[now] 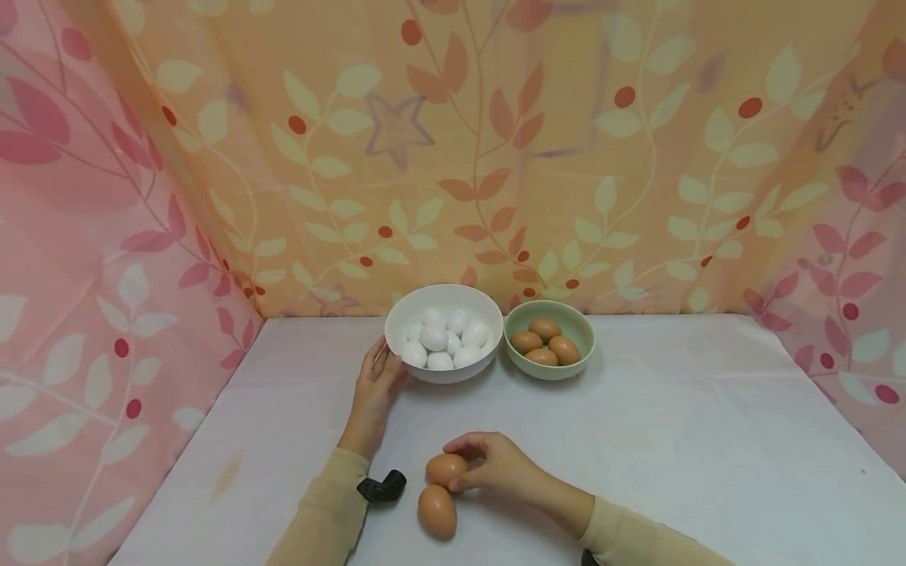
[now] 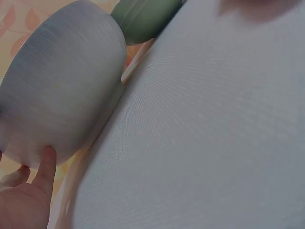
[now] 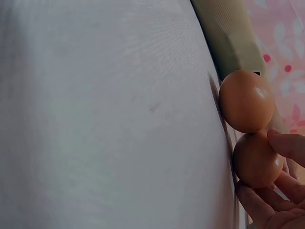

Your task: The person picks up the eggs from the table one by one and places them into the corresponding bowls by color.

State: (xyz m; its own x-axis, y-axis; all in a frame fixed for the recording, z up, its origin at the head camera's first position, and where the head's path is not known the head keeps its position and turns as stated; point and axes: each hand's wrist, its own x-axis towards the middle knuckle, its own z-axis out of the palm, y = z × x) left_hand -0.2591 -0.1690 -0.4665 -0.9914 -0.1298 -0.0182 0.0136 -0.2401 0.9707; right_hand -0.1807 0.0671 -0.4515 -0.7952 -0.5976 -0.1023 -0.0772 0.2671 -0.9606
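Note:
A white bowl [image 1: 444, 375] at the back of the table is full of white eggs [image 1: 434, 338]. My left hand [image 1: 377, 385] rests against its outer left side, thumb and fingers apart; in the left wrist view the fingers [image 2: 46, 167] touch the bowl's wall [image 2: 66, 81]. Near the front, two brown eggs lie touching. The farther brown egg [image 1: 446, 469] is pinched between the thumb and fingers of my right hand [image 1: 506, 468], and in the right wrist view this egg [image 3: 257, 161] appears low beside the table surface. The nearer brown egg [image 1: 437, 512] lies free of the hand.
Close to the white bowl's right side stands a smaller green bowl [image 1: 552, 373] holding several brown eggs [image 1: 543, 342]. A white cloth [image 1: 679, 440] covers the table. Patterned curtains [image 1: 495, 157] rise behind the bowls and along both sides.

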